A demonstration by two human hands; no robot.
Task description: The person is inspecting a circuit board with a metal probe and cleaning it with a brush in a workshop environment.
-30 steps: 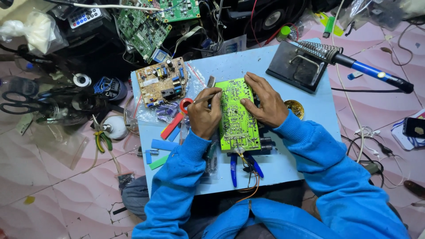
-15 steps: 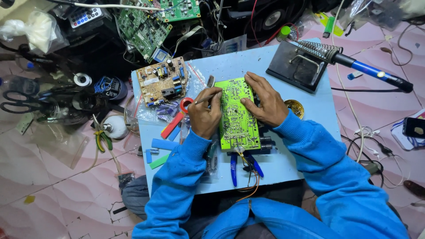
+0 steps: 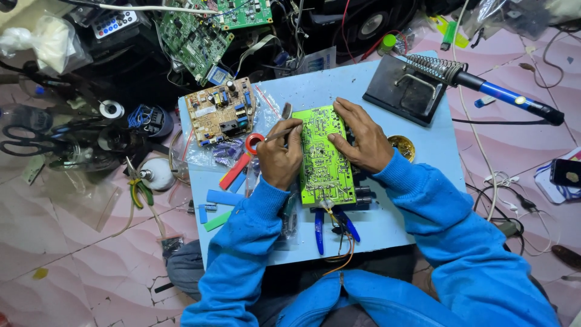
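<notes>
Left hand (image 3: 279, 158) is curled closed around a thin metal tool (image 3: 279, 134) that slants across its knuckles, with the fingertips resting at the left edge of the bright green rectangular circuit board (image 3: 322, 158). Right hand (image 3: 360, 140) lies flat and open on the board's upper right edge, fingers spread over it and gripping nothing. That board lies solder side up near the middle of the pale blue counter (image 3: 387, 212), between the two blue sleeves.

Just left of the left hand sit a red roll of tape (image 3: 254, 142) and a red strip, and farther up a tan circuit board with many components (image 3: 219, 111). Blue-handled pliers (image 3: 330, 225) lie below the green board. At the upper right stands a black soldering iron stand (image 3: 407, 89), with a blue-handled soldering iron (image 3: 502, 97) resting in its coil, well apart from the right hand.
</notes>
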